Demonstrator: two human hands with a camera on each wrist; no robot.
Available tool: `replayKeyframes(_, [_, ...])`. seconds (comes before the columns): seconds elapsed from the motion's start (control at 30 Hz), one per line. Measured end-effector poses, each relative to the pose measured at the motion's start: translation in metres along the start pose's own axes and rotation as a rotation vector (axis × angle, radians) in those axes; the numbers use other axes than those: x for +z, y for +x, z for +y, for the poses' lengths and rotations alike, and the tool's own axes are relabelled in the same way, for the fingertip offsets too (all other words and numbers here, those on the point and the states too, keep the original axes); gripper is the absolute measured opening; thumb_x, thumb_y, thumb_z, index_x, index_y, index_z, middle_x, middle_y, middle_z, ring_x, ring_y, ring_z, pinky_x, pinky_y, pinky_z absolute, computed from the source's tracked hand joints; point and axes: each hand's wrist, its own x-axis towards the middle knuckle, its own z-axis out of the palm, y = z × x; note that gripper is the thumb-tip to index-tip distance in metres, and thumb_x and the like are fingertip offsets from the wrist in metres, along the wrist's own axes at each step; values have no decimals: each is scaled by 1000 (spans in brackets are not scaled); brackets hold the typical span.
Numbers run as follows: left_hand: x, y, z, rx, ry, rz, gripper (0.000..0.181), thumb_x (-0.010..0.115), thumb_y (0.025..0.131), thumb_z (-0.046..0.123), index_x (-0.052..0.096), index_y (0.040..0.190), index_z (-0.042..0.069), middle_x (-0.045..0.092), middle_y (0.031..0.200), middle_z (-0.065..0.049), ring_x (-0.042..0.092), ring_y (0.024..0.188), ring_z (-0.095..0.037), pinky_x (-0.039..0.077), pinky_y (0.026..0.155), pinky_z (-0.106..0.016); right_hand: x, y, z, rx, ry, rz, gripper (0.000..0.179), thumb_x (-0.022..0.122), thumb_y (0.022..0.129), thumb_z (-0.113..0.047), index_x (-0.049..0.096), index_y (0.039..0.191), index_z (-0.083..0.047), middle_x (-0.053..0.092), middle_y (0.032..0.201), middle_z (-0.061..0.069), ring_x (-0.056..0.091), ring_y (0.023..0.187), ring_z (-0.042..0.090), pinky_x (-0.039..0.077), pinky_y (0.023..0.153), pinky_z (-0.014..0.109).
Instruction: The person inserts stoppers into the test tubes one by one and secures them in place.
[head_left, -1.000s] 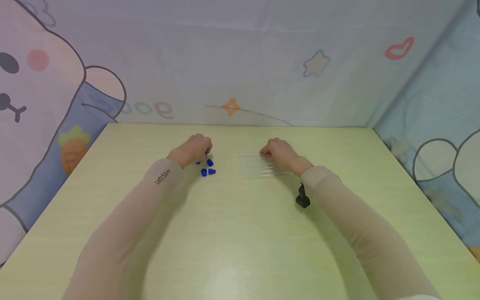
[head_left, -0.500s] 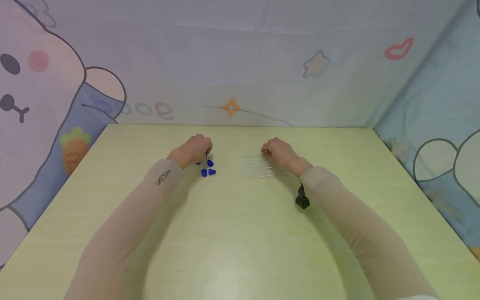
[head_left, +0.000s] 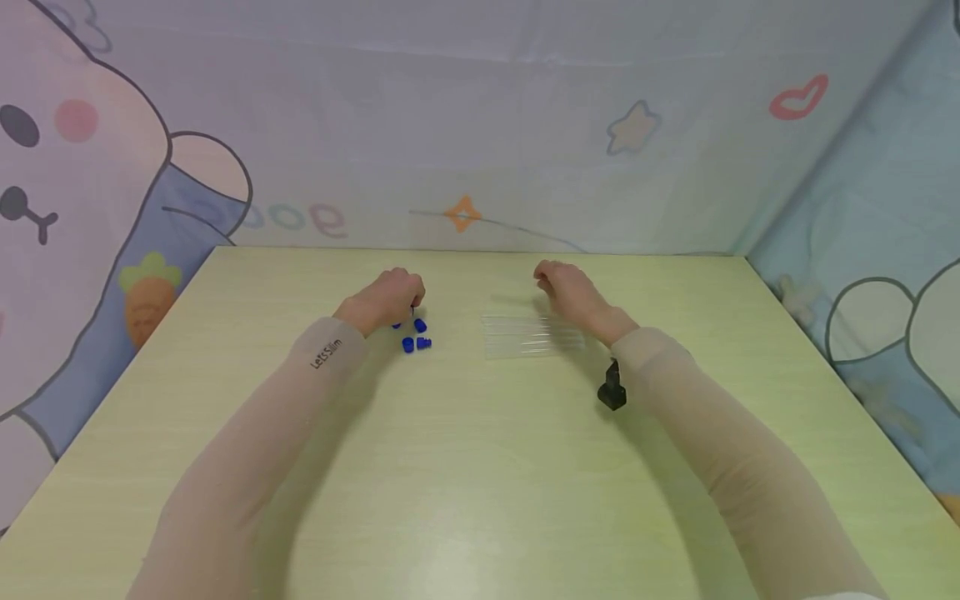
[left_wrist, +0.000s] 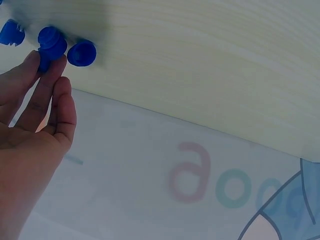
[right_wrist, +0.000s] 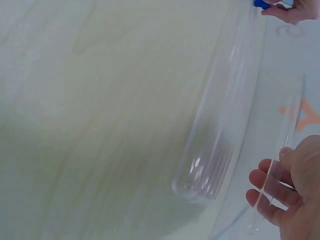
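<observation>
My left hand stays low over the table at the far left of centre. In the left wrist view its thumb and fingertips pinch a blue stopper. Other blue stoppers lie close around it. My right hand holds a clear test tube between thumb and curled fingers, raised off the table. In the head view this tube barely shows. Several more clear test tubes lie side by side in a row, just in front of and below the right hand.
The pale wooden table reaches back to a printed cloth backdrop. A black device hangs at the right wrist beside the sleeve. Loose blue stoppers lie left of the tube row.
The right hand has risen from the tube row with one test tube, moving back and slightly right. The left hand has stayed at the stoppers.
</observation>
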Motion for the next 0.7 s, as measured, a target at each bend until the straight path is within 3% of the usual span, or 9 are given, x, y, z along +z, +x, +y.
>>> replayKeyframes(0.2, [0, 0, 0, 0, 7, -4, 33, 49, 87, -13, 41, 65, 11, 33, 68, -3, 36, 68, -19, 32, 65, -30, -9, -2, 3, 19, 52, 46, 24, 43, 99, 1, 56, 118, 7, 63, 107, 25, 58, 104, 40, 47, 93, 49])
replayKeyframes(0.43, [1, 1, -1, 11, 6, 1, 35, 48, 86, -13, 38, 64, 12, 30, 67, -2, 33, 67, -18, 30, 63, -29, -19, -8, 8, 17, 56, 141, 31, 45, 101, -6, 56, 130, -1, 55, 82, 18, 46, 76, 31, 40, 76, 44])
replayKeyframes(0.7, [4, 3, -3, 22, 16, 14, 40, 48, 86, -13, 31, 63, 14, 22, 67, -1, 26, 64, -16, 26, 61, -28, -34, -11, 17, -25, 15, 165, 36, 48, 100, -4, 54, 136, -3, 53, 82, 19, 44, 72, 30, 37, 70, 39])
